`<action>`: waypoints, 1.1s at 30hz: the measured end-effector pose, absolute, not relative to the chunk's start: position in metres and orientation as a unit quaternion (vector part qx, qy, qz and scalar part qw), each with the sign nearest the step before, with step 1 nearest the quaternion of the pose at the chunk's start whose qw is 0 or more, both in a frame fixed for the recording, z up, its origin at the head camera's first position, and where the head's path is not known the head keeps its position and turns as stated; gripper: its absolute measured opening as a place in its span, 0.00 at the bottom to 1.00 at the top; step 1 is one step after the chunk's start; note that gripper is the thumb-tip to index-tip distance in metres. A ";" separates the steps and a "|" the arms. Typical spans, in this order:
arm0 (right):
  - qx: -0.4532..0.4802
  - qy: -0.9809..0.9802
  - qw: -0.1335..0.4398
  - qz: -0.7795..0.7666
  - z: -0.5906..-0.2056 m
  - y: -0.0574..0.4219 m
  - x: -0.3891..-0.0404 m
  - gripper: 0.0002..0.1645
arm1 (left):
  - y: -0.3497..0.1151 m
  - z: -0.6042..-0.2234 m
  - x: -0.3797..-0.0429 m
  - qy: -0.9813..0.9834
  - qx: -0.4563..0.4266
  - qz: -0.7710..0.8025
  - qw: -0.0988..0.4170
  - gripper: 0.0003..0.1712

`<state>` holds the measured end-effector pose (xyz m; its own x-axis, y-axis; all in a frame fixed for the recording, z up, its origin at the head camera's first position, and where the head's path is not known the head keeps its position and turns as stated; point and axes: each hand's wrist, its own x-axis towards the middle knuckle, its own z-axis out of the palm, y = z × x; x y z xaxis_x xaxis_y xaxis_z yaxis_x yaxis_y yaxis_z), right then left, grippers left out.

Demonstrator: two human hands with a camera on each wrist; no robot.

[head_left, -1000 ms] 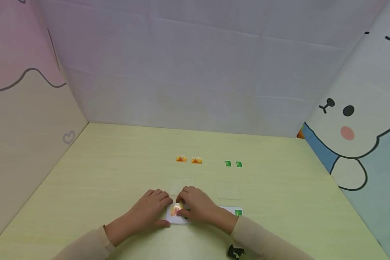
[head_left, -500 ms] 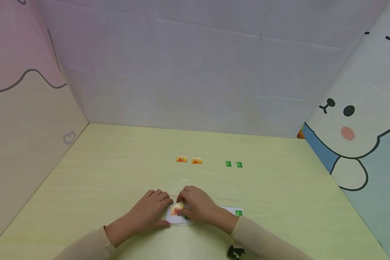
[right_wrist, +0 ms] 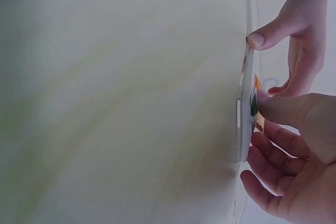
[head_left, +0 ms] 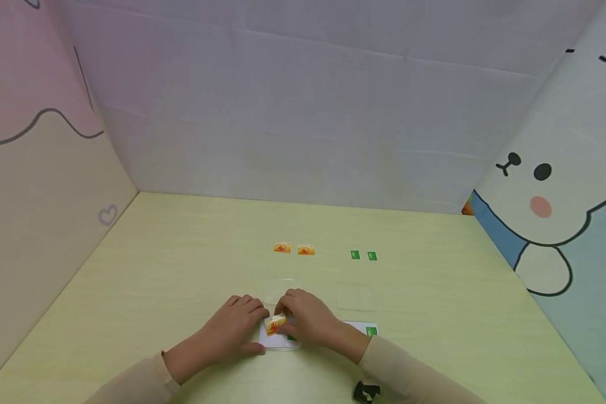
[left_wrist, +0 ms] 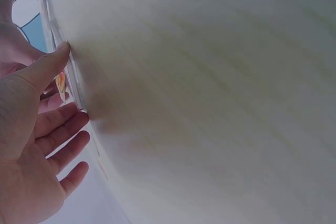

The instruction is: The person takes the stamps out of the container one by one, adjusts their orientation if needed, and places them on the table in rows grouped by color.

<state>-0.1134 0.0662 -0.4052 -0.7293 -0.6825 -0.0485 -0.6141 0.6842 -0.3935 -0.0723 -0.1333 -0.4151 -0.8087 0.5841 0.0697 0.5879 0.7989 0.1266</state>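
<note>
A thin flat white case (head_left: 279,341) lies on the table close to the person. Its near-left edge meets the thumb of my left hand (head_left: 232,328), and fingertips of that hand hold its far edge. My right hand (head_left: 305,318) pinches a small yellow-and-orange picture card (head_left: 275,324), tilted above the case. The right thumb (right_wrist: 278,109) lies in front of that card in the right wrist view. Part of a green picture (head_left: 291,338) shows on the case beside the thumb. The right hand covers the rest of the case.
Two yellow-orange cards (head_left: 306,250) and two green cards (head_left: 355,255) lie farther back. Clear lids (head_left: 354,297) lie between them and the hands. A second white case (head_left: 356,325) with a green picture sits under the right wrist. A black object (head_left: 366,391) is at the near edge.
The yellow-orange card tilts slightly in the right hand's pinch, and its glare has faded. Both hands stay in nearly the same place.
</note>
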 end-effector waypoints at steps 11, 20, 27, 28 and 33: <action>-0.339 0.913 0.100 -0.203 -0.405 0.066 -0.114 0.09 | -0.133 -0.413 -0.072 -0.950 -0.306 -0.068 0.006 0.32; -0.328 0.906 0.122 -0.239 -0.403 0.066 -0.114 0.05 | -0.133 -0.413 -0.071 -0.950 -0.303 -0.074 0.000 0.32; -0.316 0.901 0.138 -0.262 -0.404 0.065 -0.115 0.03 | -0.133 -0.412 -0.070 -0.950 -0.302 -0.077 -0.005 0.32; -0.315 0.901 0.137 -0.264 -0.404 0.065 -0.116 0.02 | -0.133 -0.412 -0.070 -0.950 -0.302 -0.076 -0.006 0.32; -0.311 0.900 0.136 -0.274 -0.404 0.065 -0.117 0.02 | -0.133 -0.412 -0.071 -0.951 -0.299 -0.072 -0.007 0.33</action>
<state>-0.1168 0.0652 -0.4044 -0.7692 -0.6347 -0.0744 -0.4854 0.6561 -0.5779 -0.0709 -0.1327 -0.4116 -0.8205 0.5709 0.0294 0.5688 0.8102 0.1414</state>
